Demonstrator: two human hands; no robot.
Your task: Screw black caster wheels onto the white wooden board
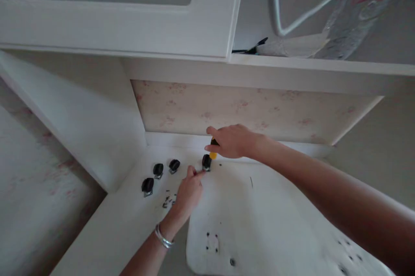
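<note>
A black caster stands at the ten o'clock corner of the white panel; the left hand has a fingertip at its base, pinching or not, I cannot tell. The right hand grips a yellow-and-black screwdriver. The caster looks light and rigid, likely to swivel, best held by its plate. From the left hand, three other casters sit toward ten o'clock, small dark pieces at eight; the cabinet overhangs at twelve, limiting headroom.

The board looks smooth and matt, the casters plastic, the bracelet shiny metal, the bag glossy plastic.
</note>
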